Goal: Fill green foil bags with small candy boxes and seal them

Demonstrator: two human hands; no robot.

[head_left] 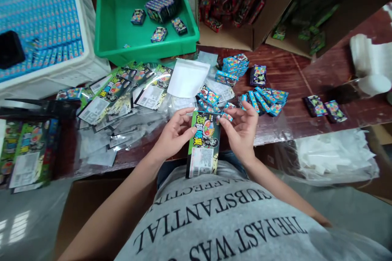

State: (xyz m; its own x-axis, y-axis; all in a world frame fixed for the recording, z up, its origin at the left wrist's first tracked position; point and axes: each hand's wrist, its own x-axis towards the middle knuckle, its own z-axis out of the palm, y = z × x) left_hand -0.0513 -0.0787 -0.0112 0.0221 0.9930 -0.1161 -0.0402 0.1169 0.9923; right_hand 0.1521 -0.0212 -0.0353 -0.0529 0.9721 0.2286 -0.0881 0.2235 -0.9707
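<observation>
There is one green bin (pixel 147 49), with three dark boxes (pixel 159 34) lying singly inside and one cluster (pixel 162 6) of others, too crowded to count. Left of the bin are one white basket (pixel 88 20) and one black object (pixel 11 49); the many blue boxes (pixel 39 28) there run past counting. Right of the bin stand two cardboard boxes (pixel 226 38) and at least three more dark boxes. On its near side are one white pouch (pixel 188 77), one printed packet (pixel 206 134) and two hands, the left hand (pixel 179 130) and the right hand (pixel 241 130).
</observation>
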